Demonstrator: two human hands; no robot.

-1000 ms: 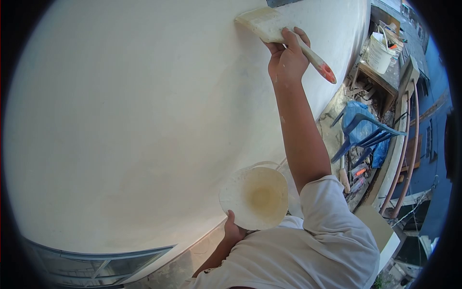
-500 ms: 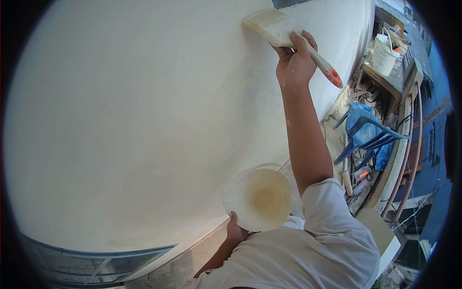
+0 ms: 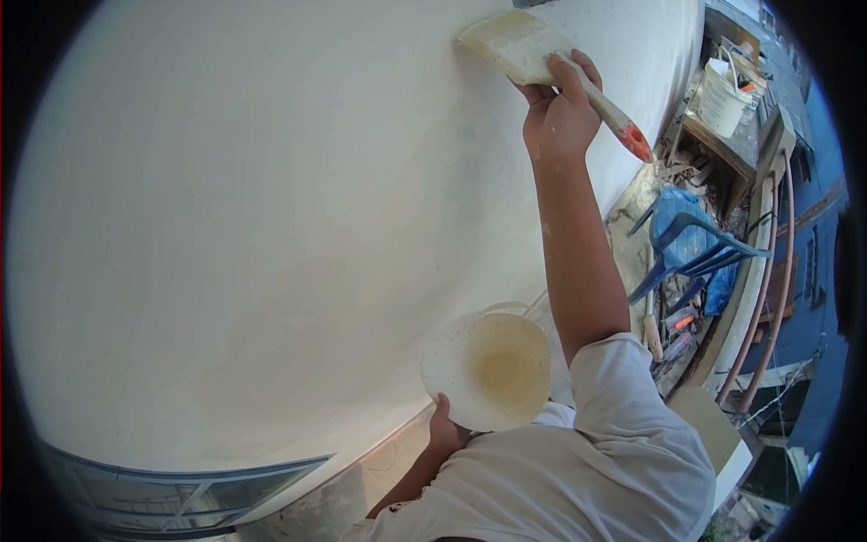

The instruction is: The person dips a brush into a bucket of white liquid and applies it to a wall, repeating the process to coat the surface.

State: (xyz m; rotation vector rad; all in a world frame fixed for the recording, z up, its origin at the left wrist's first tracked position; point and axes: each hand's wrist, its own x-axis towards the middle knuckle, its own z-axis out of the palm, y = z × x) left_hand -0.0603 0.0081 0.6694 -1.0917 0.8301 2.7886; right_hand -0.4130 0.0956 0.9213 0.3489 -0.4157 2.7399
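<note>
My right hand is raised and closed round a wide paint brush with a pale handle and a red tip. The bristles lie against the cream wall near the top. Lower down, my left hand grips the rim of a round pale bucket, thumb over the edge. Some yellowish liquid shows at the bottom of the bucket, which is held close to my chest.
On the right, a blue plastic chair stands among debris on a ledge. Beyond it a white bucket rests on a wooden table. Metal railings run along the right side. A window is at the lower left.
The brush and my right hand have shifted very slightly right in view, and the bucket in my left hand has moved slightly right and up.
</note>
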